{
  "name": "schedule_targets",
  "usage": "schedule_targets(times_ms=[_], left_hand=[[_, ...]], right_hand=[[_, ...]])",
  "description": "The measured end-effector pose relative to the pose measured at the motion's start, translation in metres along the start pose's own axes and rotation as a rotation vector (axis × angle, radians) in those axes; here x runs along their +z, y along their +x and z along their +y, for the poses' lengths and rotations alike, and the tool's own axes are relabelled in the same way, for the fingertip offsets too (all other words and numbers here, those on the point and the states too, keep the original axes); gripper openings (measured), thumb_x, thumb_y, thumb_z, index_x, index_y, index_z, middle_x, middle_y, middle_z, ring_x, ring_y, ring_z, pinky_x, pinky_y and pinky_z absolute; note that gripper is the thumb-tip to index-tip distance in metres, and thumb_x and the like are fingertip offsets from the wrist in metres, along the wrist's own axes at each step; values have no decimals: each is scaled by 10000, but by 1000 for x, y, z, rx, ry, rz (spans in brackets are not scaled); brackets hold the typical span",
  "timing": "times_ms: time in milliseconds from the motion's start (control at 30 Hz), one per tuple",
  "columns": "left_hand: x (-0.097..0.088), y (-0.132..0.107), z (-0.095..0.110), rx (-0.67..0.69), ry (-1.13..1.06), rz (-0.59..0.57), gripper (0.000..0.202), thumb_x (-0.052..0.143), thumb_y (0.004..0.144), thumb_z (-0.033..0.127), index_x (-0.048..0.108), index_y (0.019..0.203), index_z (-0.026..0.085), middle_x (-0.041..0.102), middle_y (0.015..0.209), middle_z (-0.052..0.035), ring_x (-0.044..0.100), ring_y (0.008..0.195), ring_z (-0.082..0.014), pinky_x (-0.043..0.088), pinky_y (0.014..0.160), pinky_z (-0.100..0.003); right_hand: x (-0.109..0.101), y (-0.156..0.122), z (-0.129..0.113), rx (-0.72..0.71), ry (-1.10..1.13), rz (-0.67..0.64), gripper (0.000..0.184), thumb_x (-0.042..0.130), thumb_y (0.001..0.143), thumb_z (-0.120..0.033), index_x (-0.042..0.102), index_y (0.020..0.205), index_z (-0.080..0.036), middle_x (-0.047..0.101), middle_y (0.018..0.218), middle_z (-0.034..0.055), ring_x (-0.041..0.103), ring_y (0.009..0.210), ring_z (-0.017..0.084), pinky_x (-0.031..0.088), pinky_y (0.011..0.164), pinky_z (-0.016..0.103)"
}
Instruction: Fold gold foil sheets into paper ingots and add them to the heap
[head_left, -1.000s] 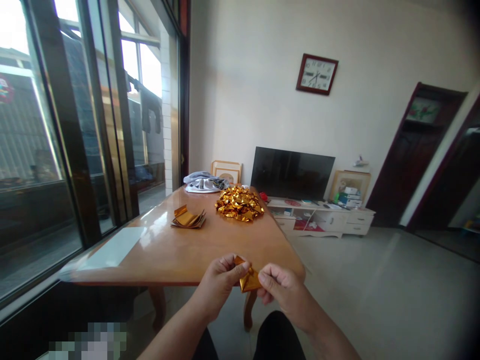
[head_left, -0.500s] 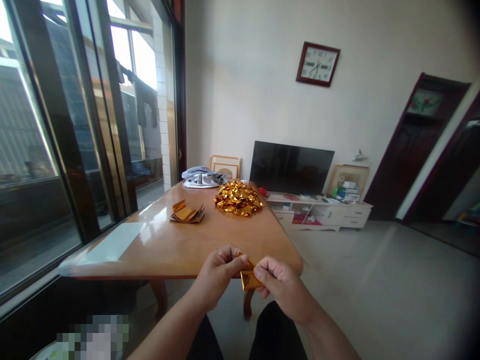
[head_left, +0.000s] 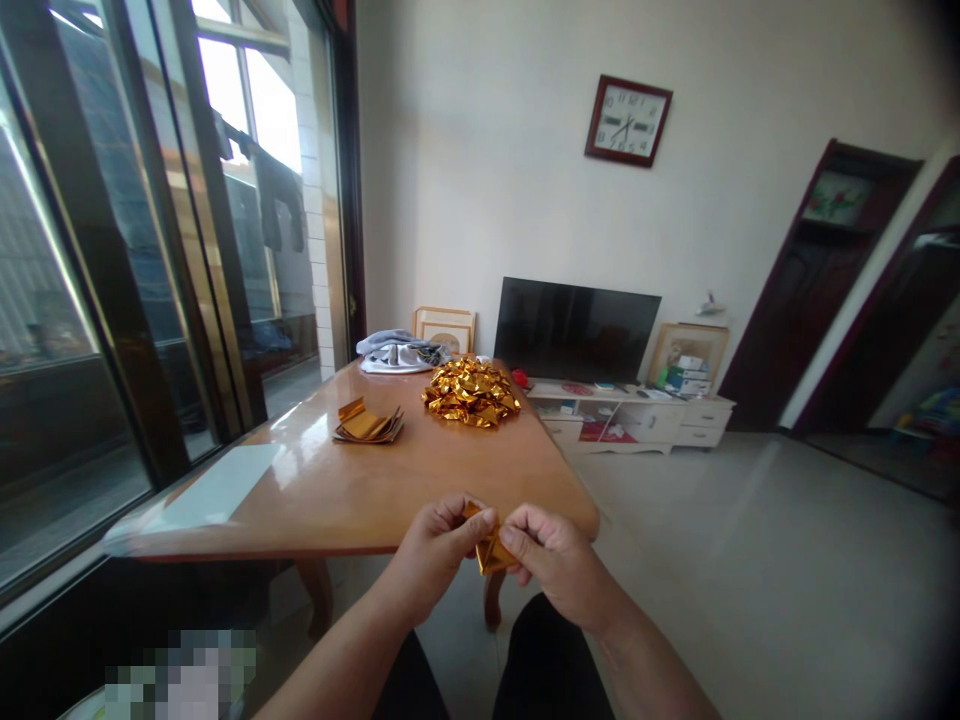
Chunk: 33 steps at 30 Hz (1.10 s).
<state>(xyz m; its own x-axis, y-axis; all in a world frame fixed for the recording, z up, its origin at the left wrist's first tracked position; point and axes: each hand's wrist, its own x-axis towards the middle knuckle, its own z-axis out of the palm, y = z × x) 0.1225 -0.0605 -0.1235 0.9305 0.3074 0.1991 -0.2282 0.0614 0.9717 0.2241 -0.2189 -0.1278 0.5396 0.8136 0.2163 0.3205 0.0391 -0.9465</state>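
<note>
Between my two hands is a small folded piece of gold foil paper (head_left: pixel 491 553), held just past the near edge of the wooden table (head_left: pixel 420 470). My left hand (head_left: pixel 444 540) pinches its left side, thumb on top. On its right side, my right hand (head_left: pixel 547 545) grips it between thumb and fingers. Part of the paper is hidden behind the fingertips. A heap of folded gold foil pieces (head_left: pixel 471 392) lies on the far right of the table. To its left sits a small stack of gold paper sheets (head_left: pixel 367 424), some with raised edges.
A pale sheet (head_left: pixel 221 487) lies at the table's left, by the window. Folded clothes (head_left: pixel 401 352) and a picture frame (head_left: pixel 444 328) are at the far end. Beyond stand a television (head_left: pixel 576 330) and a white cabinet (head_left: pixel 652 425); a clock (head_left: pixel 628 121) hangs above.
My right hand has moved slightly left, closer to my left hand. The gold foil paper now shows a slanted fold where it looked flatter. The view has shifted a little.
</note>
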Motion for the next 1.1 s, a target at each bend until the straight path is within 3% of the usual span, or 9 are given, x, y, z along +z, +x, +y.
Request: schedule_targets(times_ms=[233, 433, 500, 600, 667, 733, 900, 1033, 1100], left_hand=[[-1, 1, -2, -16, -110, 68, 344, 695, 838, 467, 655, 778, 131, 663, 728, -29, 597, 681, -146, 478, 698, -279], [-5, 2, -3, -41, -29, 86, 386, 669, 846, 498, 667, 767, 121, 639, 691, -33, 557, 641, -129, 459, 661, -257], [-9, 3, -1, -14, 50, 78, 371, 671, 842, 498, 698, 894, 132, 659, 754, -44, 583, 684, -152, 473, 689, -280], [-13, 4, 6, 167, 338, 59, 342, 698, 829, 454, 730, 1034, 181, 691, 896, -75, 613, 837, -205, 467, 775, -310], [-15, 4, 12, 278, 566, -16, 239, 710, 826, 409, 766, 938, 206, 699, 891, -79, 597, 882, -216, 434, 802, -303], [-15, 4, 18, 299, 675, -86, 195, 672, 859, 380, 764, 811, 216, 692, 797, -64, 583, 828, -204, 409, 764, -286], [-13, 2, 16, 246, 561, -51, 260, 622, 891, 391, 705, 766, 179, 659, 722, -42, 550, 703, -166, 388, 659, -256], [-15, 0, 9, 170, 448, -97, 291, 594, 909, 410, 676, 794, 155, 632, 715, -28, 515, 652, -137, 378, 617, -235], [-15, -1, 9, 168, 494, -99, 256, 614, 895, 388, 689, 790, 166, 633, 710, -27, 521, 665, -144, 379, 628, -237]], right_hand=[[-2, 3, 7, 51, 57, 80, 388, 554, 924, -553, 625, 880, -174, 676, 749, 17, 610, 611, 125, 465, 605, 250], [-9, 2, 1, 48, -39, 49, 360, 565, 918, -524, 604, 834, -177, 651, 691, -2, 569, 554, 106, 433, 546, 228], [-10, 2, -4, 60, -91, 45, 335, 563, 919, -502, 603, 837, -179, 638, 675, -10, 560, 548, 105, 432, 538, 225], [-11, 1, -8, 72, -150, 27, 306, 557, 921, -475, 595, 831, -185, 620, 661, -17, 561, 551, 107, 435, 533, 221], [-10, 1, -9, 67, -169, 7, 293, 556, 921, -460, 590, 821, -187, 616, 660, -19, 561, 550, 105, 431, 524, 217], [-9, 3, -9, 57, -175, 5, 287, 563, 917, -453, 600, 819, -185, 619, 661, -19, 560, 544, 104, 427, 516, 215], [-10, 6, -4, 39, -78, 59, 312, 618, 885, -483, 635, 869, -172, 668, 741, 10, 604, 599, 120, 465, 570, 238], [-12, 4, -3, 59, -32, 27, 339, 588, 906, -506, 632, 891, -170, 692, 778, 25, 639, 628, 129, 475, 599, 243], [-12, 3, -3, 68, -59, 6, 337, 583, 910, -502, 622, 869, -170, 684, 746, 19, 629, 607, 124, 468, 580, 237]])
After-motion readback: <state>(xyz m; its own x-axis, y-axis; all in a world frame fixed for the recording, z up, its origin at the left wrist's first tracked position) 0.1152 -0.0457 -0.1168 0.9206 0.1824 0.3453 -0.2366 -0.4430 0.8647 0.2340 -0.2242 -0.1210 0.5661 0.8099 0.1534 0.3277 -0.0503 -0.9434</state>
